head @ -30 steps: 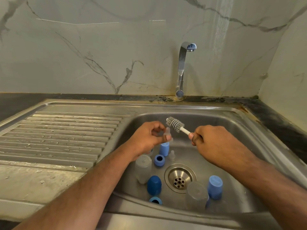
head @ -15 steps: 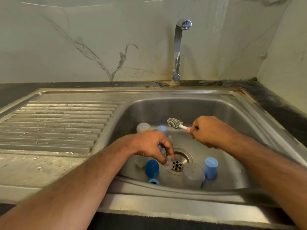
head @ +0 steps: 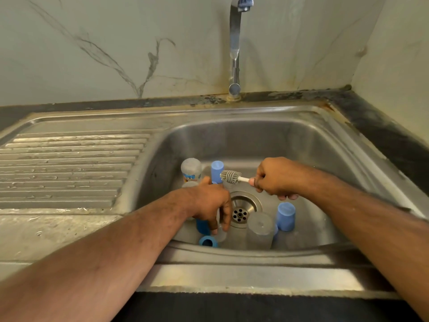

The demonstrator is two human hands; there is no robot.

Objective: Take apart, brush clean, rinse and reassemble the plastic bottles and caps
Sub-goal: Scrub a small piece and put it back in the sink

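Marble-patterned wall panels [head: 92, 54] with grey veining back a stainless steel sink [head: 255, 140], its ribbed draining board [head: 69, 168] to the left and a chrome tap [head: 235, 47] rising at the rear. Rust staining and dark grime line the seam between steel and wall, and a dark counter [head: 383, 126] runs along the right side.

Right hand [head: 276, 178]: fingers curled tight in a fist round the white handle of a bottle brush [head: 230, 177]. The grey ribbed brush head points left, held above the basin floor and just in front of a pale blue cylindrical cap [head: 217, 171].

Left hand [head: 212, 203]: lowered into the basin just left of the round perforated drain [head: 241, 209], fingers pointing down and bent. The fingertips meet a small translucent piece [head: 220, 233] on the basin floor; whether they pinch it or only touch it cannot be told. A dark blue cap [head: 202, 226] stands partly hidden behind the same hand.

Position of the remaining parts relative to the hands:
- A frosted plastic bottle [head: 191, 169] with a printed label stands at the far left of the basin, behind the left hand.
- A blue ring [head: 208, 242] lies against the near wall, below the left hand.
- A frosted clear bottle [head: 260, 228] stands upside down right of the drain, with a light blue cap [head: 286, 216] just beside it, below the right hand.

All parts appear smooth, moulded plastic. The basin steel is brushed and dull.
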